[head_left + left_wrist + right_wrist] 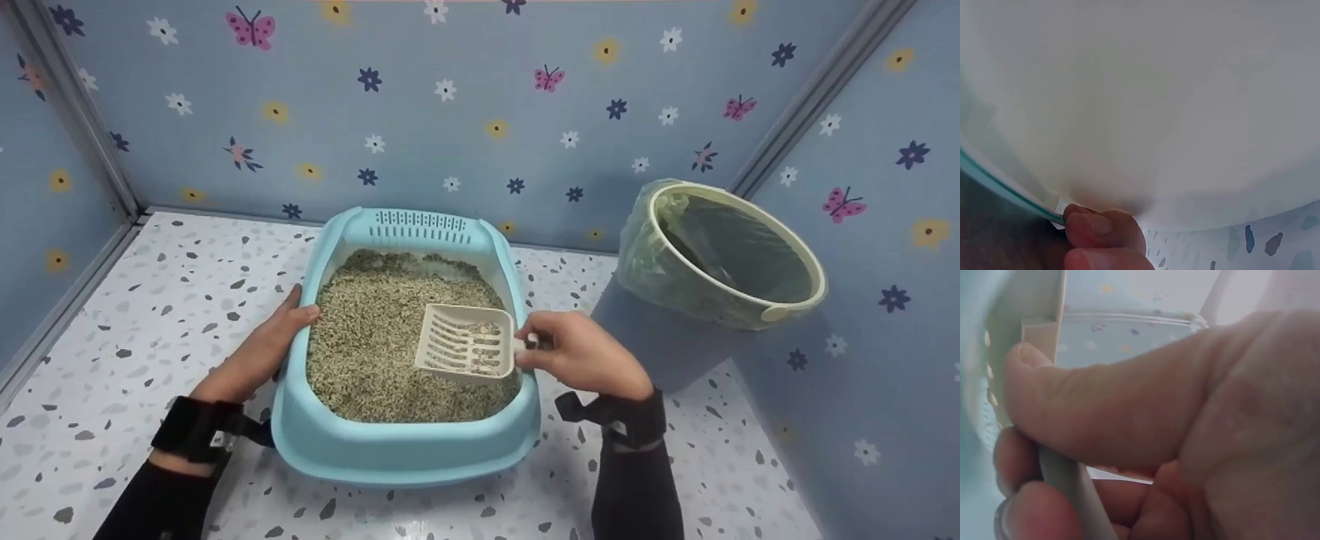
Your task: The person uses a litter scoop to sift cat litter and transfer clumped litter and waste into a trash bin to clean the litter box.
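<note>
A light blue litter box stands on the speckled surface, filled with tan, grainy litter. At its left side, my left hand grips the rim, thumb on top. The left wrist view shows its fingertips curled against the underside of the box. My right hand holds a cream slotted litter scoop by the handle, near the box's right rim. The scoop's head is over the litter, with some grains or clumps lying on its slots.
A grey bin with a cream rim ring and a greenish liner bag stands at the right, beyond my right hand. Blue panels with flowers and butterflies enclose the back and sides of the speckled surface.
</note>
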`<action>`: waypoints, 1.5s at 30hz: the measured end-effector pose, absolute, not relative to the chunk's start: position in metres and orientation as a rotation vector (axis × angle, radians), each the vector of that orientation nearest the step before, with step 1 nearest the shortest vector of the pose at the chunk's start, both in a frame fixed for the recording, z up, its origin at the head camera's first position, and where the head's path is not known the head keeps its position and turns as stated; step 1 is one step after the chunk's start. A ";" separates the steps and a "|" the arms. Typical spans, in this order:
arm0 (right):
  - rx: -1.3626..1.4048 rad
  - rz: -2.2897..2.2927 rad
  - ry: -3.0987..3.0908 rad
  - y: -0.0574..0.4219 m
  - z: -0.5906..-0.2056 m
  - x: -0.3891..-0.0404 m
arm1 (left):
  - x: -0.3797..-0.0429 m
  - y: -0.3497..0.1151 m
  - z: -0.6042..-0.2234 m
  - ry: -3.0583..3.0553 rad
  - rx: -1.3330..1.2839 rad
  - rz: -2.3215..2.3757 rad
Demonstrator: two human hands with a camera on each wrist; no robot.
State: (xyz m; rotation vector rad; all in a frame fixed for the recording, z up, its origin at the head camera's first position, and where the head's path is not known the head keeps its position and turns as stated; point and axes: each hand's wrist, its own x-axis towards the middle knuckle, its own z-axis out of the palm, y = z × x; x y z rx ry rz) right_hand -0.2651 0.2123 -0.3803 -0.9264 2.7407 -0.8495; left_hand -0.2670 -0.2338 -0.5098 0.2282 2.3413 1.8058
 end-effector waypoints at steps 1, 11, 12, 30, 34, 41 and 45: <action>-0.930 -0.845 2.739 0.211 -0.381 -0.266 | -0.267 -0.234 -0.510 2.339 0.231 1.811; -0.922 -0.865 2.727 0.207 -0.381 -0.267 | -0.267 -0.236 -0.511 2.345 0.255 1.827; -0.914 -0.867 2.737 0.208 -0.381 -0.266 | -0.267 -0.237 -0.511 2.345 0.257 1.824; -0.919 -0.901 2.735 0.208 -0.381 -0.267 | -0.266 -0.239 -0.504 2.350 0.257 1.800; -0.934 -0.918 2.725 0.207 -0.383 -0.268 | -0.266 -0.240 -0.504 2.361 0.229 1.799; -0.950 -0.996 2.756 0.208 -0.383 -0.267 | -0.268 -0.237 -0.507 2.353 0.249 1.800; -0.946 -0.977 2.770 0.209 -0.383 -0.266 | -0.268 -0.237 -0.508 2.342 0.236 1.803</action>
